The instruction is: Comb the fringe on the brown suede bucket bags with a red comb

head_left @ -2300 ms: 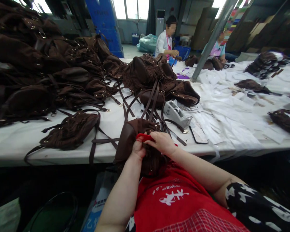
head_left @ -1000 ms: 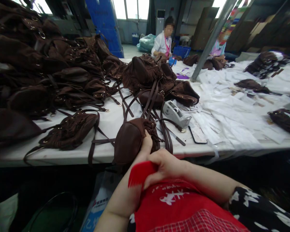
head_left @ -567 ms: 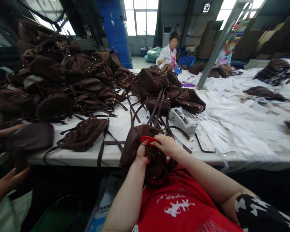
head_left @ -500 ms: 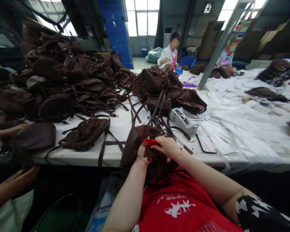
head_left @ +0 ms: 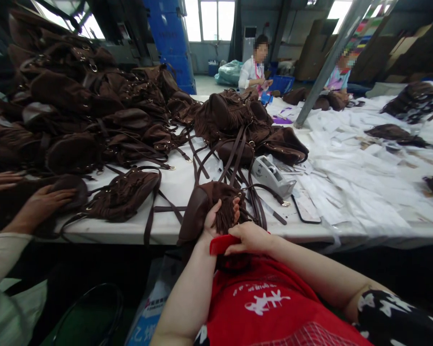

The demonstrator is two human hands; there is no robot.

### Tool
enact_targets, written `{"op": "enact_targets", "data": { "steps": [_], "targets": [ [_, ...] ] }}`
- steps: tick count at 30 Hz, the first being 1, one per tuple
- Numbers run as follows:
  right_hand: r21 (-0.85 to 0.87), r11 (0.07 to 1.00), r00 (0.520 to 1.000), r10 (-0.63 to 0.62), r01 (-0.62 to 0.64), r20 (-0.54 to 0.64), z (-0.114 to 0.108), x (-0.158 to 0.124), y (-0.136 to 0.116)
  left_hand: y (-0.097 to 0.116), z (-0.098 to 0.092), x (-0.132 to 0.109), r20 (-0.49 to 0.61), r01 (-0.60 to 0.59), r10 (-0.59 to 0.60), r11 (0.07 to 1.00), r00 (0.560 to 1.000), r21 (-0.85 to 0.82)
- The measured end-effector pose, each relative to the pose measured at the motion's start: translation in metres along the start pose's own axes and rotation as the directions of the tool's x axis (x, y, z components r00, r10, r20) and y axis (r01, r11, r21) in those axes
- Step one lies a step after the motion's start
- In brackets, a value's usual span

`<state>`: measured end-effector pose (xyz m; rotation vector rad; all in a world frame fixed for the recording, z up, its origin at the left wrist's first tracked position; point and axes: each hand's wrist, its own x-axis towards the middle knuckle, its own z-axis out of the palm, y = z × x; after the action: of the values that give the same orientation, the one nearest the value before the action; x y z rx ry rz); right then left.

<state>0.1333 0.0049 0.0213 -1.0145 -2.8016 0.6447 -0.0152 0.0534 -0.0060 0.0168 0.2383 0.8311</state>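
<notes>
A dark brown fringed bag rests at the table's front edge, right before me. My left hand is palm up at the bag, its thumb and curled fingertips on either side of the fringe, whose strands lie in the palm. Below it, my right hand is closed round a red comb. The comb's toothed end lies over my left wrist, clear of the strands. Part of my left hand is hidden by the fringe.
Brown bags are heaped at the left, with more bags ahead. A tape dispenser, a phone and loose straps lie nearby. A co-worker's hand presses a bag at far left. A metal post rises at right.
My right hand has drawn the comb down from the fringe towards me. My left hand has opened somewhat beneath the strands. The co-worker's hand at left has come up onto a bag.
</notes>
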Motion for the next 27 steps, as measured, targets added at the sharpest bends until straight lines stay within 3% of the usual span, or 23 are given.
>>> {"op": "enact_targets", "data": {
  "steps": [3, 5, 7, 9, 11, 13, 15, 17, 19, 23, 27],
  "targets": [
    [0.128, 0.986, 0.99, -0.12, 0.11, 0.072, 0.003, -0.008, -0.014, 0.004, -0.003, 0.002, 0.034, -0.078, 0.082, 0.993, 0.996, -0.088],
    [0.226, 0.968, 0.993, -0.116, 0.105, 0.035, -0.001, -0.009, -0.019, 0.005, -0.002, 0.003, 0.006, -0.075, 0.076, 0.996, 0.997, -0.042],
    [0.331, 0.943, 0.995, 0.0, 0.032, -0.097, -0.01, -0.008, -0.016, 0.002, 0.0, 0.003, -0.116, -0.021, 0.032, 0.995, 0.993, 0.099],
    [0.458, 0.887, 0.949, 0.199, -0.068, -0.244, -0.022, -0.004, -0.005, -0.005, 0.003, -0.002, -0.283, -0.037, 0.123, 0.956, 0.951, 0.29],
    [0.663, 0.733, 0.874, 0.412, -0.151, -0.256, -0.032, -0.001, 0.008, -0.012, 0.007, -0.012, -0.378, -0.08, 0.302, 0.861, 0.875, 0.502],
    [0.874, 0.452, 0.847, 0.524, -0.181, -0.096, -0.039, -0.001, 0.018, -0.018, 0.011, -0.025, -0.378, -0.076, 0.424, 0.741, 0.823, 0.667],
    [0.965, 0.16, 0.868, 0.484, -0.206, 0.105, -0.041, -0.002, 0.023, -0.022, 0.012, -0.038, -0.351, -0.043, 0.46, 0.652, 0.816, 0.757],
    [0.967, -0.002, 0.893, 0.382, -0.256, 0.237, -0.041, -0.001, 0.022, -0.026, 0.012, -0.047, -0.332, -0.019, 0.479, 0.592, 0.813, 0.806],
    [0.951, -0.074, 0.908, 0.284, -0.299, 0.308, -0.04, 0.004, 0.019, -0.03, 0.01, -0.054, -0.307, -0.01, 0.493, 0.54, 0.814, 0.842],
    [0.931, -0.169, 0.929, 0.131, -0.323, 0.346, -0.037, 0.028, 0.017, -0.04, 0.006, -0.06, -0.197, -0.039, 0.476, 0.441, 0.857, 0.897],
    [0.875, -0.269, 0.915, -0.109, -0.402, 0.388, -0.037, 0.042, 0.027, -0.039, 0.008, -0.069, -0.176, 0.019, 0.399, 0.367, 0.9, 0.93]
  ]
}}
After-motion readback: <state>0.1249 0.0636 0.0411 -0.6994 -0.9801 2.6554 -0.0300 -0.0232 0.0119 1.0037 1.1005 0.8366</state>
